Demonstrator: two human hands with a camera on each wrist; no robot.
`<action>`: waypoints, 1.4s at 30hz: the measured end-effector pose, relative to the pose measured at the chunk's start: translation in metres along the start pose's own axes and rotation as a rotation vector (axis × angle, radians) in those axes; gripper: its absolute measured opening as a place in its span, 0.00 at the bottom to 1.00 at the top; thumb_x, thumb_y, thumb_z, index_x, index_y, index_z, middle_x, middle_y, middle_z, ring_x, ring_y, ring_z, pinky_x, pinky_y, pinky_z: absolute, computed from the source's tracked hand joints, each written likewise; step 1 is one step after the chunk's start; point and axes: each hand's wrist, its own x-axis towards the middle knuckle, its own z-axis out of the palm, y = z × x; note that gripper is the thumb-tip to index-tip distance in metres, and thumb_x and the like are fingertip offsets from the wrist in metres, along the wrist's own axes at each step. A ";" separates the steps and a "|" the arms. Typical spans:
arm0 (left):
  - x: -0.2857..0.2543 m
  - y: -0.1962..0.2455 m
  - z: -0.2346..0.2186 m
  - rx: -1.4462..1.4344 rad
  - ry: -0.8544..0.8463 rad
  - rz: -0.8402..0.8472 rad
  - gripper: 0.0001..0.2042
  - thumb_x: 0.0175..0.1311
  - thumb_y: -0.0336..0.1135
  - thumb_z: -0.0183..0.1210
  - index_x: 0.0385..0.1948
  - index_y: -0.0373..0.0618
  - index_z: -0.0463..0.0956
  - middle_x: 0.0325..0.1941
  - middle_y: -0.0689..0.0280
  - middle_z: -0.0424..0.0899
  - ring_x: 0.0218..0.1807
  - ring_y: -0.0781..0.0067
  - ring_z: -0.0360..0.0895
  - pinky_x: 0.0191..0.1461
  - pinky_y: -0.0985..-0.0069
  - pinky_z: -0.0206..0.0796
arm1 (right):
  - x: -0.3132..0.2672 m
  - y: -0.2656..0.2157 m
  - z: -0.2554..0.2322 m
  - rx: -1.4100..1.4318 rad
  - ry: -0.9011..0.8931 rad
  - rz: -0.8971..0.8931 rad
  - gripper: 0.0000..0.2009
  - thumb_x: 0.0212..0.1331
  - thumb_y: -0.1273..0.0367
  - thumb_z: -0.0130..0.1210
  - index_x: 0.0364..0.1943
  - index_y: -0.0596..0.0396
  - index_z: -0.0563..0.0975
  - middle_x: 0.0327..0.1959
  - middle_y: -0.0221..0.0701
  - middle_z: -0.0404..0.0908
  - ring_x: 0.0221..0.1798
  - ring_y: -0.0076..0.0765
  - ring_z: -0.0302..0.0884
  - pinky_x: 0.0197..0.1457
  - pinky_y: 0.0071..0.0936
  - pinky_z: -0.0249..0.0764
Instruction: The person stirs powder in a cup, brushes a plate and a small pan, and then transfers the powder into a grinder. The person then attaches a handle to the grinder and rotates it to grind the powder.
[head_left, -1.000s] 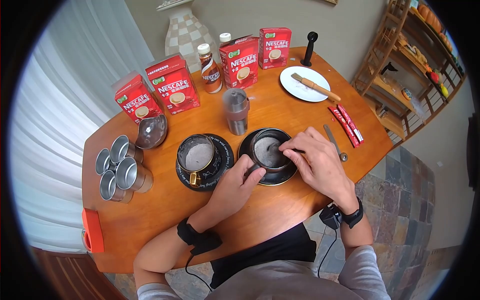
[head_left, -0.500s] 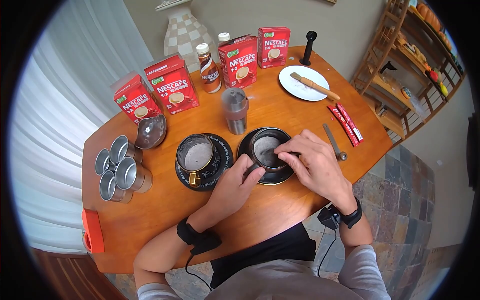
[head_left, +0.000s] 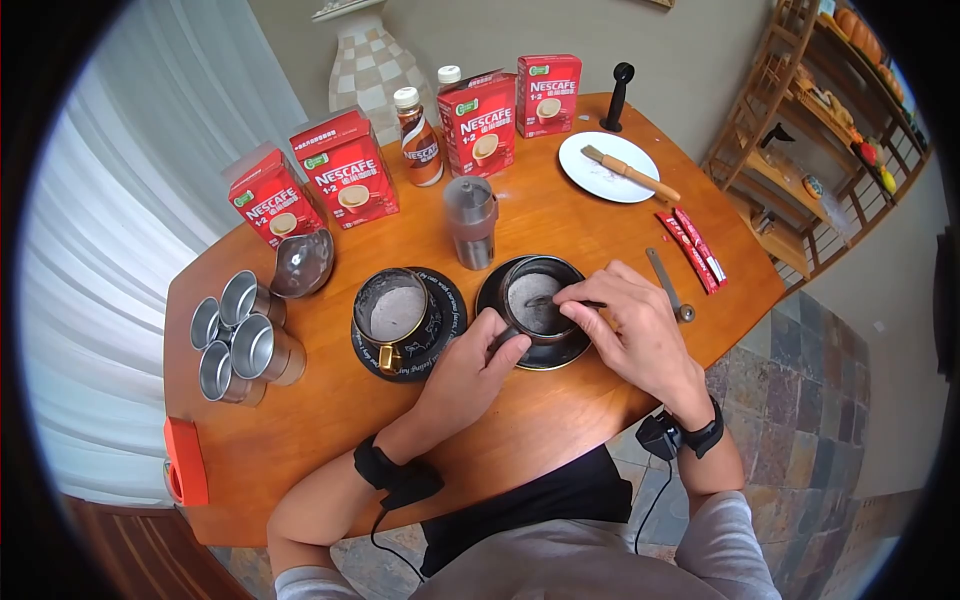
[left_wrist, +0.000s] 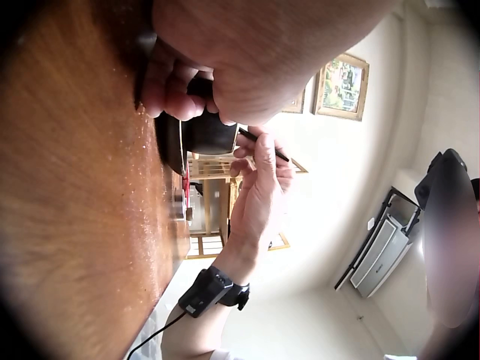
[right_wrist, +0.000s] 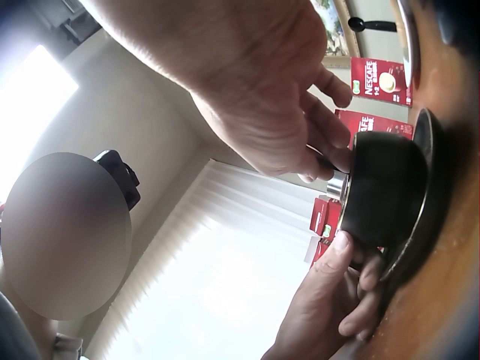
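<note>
My left hand (head_left: 465,375) grips the handle of a black cup (right_wrist: 386,187), thumb along the near side of its rim. The cup stands on a dark saucer (head_left: 550,358) with a pale rim line and holds greyish, foamy-looking liquid (head_left: 528,291). My right hand (head_left: 635,325) pinches a thin dark stirring spoon (left_wrist: 262,144) over the cup's right rim, its lower end dipped into the contents. To the left, a second black cup with a gold handle (head_left: 387,357) sits on a lettered black saucer (head_left: 445,320), holding similar grey contents.
Behind the cups stands a metal grinder (head_left: 472,225). Red Nescafe boxes (head_left: 357,185) and a bottle (head_left: 420,150) line the back. Metal cups (head_left: 268,350) and a dark bowl (head_left: 304,264) lie left; a plate (head_left: 585,178) with a brush (head_left: 635,175), sachets (head_left: 690,250) and a measuring spoon (head_left: 668,280) lie right.
My right hand has shifted slightly back and forth with the spoon, whose dipped end moved within the cup. My left hand keeps its grip on the handle.
</note>
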 end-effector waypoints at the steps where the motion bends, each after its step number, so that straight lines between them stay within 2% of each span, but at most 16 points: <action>1: 0.000 -0.001 0.000 0.000 -0.001 0.001 0.12 0.79 0.37 0.59 0.41 0.37 0.69 0.31 0.62 0.76 0.33 0.78 0.69 0.38 0.71 0.67 | 0.000 0.000 0.000 -0.001 -0.006 0.004 0.04 0.63 0.72 0.65 0.39 0.57 0.86 0.33 0.36 0.85 0.37 0.45 0.79 0.42 0.39 0.76; 5: 0.000 -0.004 0.001 -0.032 -0.001 0.017 0.12 0.79 0.36 0.59 0.41 0.37 0.69 0.31 0.63 0.75 0.33 0.78 0.69 0.38 0.71 0.67 | 0.000 0.000 0.001 0.007 -0.003 -0.011 0.05 0.63 0.71 0.65 0.39 0.57 0.85 0.33 0.36 0.85 0.37 0.45 0.79 0.41 0.39 0.76; 11: 0.002 -0.008 0.000 0.010 0.002 0.019 0.13 0.78 0.35 0.60 0.40 0.38 0.67 0.30 0.64 0.74 0.31 0.80 0.68 0.35 0.71 0.66 | -0.006 -0.001 0.006 -0.036 -0.111 -0.053 0.06 0.63 0.69 0.67 0.39 0.56 0.86 0.36 0.33 0.87 0.39 0.44 0.79 0.42 0.37 0.76; 14: 0.001 -0.009 0.002 0.014 0.000 0.034 0.13 0.77 0.35 0.61 0.40 0.39 0.66 0.30 0.64 0.73 0.30 0.80 0.67 0.33 0.71 0.65 | -0.010 -0.001 0.010 -0.031 -0.134 -0.037 0.06 0.62 0.68 0.68 0.39 0.54 0.85 0.34 0.33 0.83 0.41 0.44 0.77 0.42 0.41 0.75; 26: 0.004 -0.009 0.000 0.006 -0.001 0.007 0.13 0.77 0.35 0.62 0.39 0.39 0.65 0.30 0.66 0.69 0.30 0.82 0.66 0.32 0.72 0.63 | -0.018 -0.003 0.030 0.032 -0.004 0.005 0.05 0.62 0.70 0.68 0.40 0.54 0.85 0.34 0.32 0.83 0.37 0.44 0.73 0.40 0.39 0.73; 29: 0.005 -0.013 0.002 0.003 0.004 0.099 0.10 0.78 0.32 0.60 0.41 0.44 0.66 0.29 0.73 0.72 0.20 0.90 0.67 0.21 0.84 0.59 | -0.016 -0.004 0.025 0.040 -0.029 0.008 0.06 0.63 0.70 0.67 0.40 0.54 0.85 0.35 0.33 0.84 0.38 0.45 0.75 0.41 0.40 0.74; 32: 0.004 -0.009 0.001 0.012 0.015 0.019 0.13 0.76 0.34 0.62 0.39 0.39 0.65 0.30 0.67 0.68 0.30 0.82 0.66 0.32 0.72 0.63 | -0.014 -0.001 0.024 0.073 0.011 0.015 0.06 0.63 0.70 0.67 0.41 0.55 0.84 0.35 0.34 0.84 0.38 0.46 0.78 0.41 0.40 0.75; 35: 0.003 -0.006 0.000 0.021 0.009 -0.002 0.13 0.76 0.34 0.62 0.39 0.39 0.65 0.30 0.66 0.69 0.30 0.82 0.67 0.32 0.72 0.64 | -0.012 -0.001 0.025 0.136 0.029 0.110 0.06 0.64 0.71 0.66 0.41 0.56 0.84 0.35 0.35 0.85 0.39 0.47 0.81 0.42 0.40 0.76; 42: 0.002 -0.005 0.000 0.015 0.004 0.002 0.13 0.76 0.34 0.62 0.39 0.39 0.65 0.30 0.65 0.70 0.31 0.81 0.68 0.34 0.71 0.66 | -0.004 0.003 0.022 0.052 0.021 0.036 0.04 0.64 0.72 0.65 0.39 0.56 0.84 0.35 0.35 0.85 0.38 0.47 0.80 0.42 0.40 0.76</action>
